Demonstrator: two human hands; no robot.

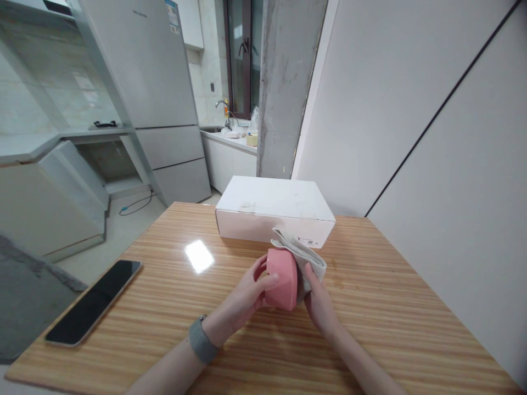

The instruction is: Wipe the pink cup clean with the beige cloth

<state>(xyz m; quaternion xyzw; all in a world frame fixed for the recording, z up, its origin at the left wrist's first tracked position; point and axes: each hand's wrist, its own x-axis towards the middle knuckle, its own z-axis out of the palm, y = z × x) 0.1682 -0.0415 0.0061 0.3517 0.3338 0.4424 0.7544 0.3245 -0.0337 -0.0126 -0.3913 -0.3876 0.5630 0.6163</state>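
Note:
A pink bowl [281, 280] is held tipped on its side above the table, its outer wall toward my left hand. My left hand [254, 285] is closed around the bowl's base side, thumb over the wall. On the other side, my right hand [317, 299] grips a folded light grey cloth [307, 258] and presses it against the bowl's open side. The thumb lies over the cloth; my other right fingers are mostly hidden. The inside of the bowl is out of sight behind the cloth.
A white cardboard box [274, 206] stands at the far side of the wooden table [395, 307]. A dark phone [96, 302] lies near the left edge. A white wall [432, 137] borders the right; beyond are a fridge [144, 71] and a sink counter.

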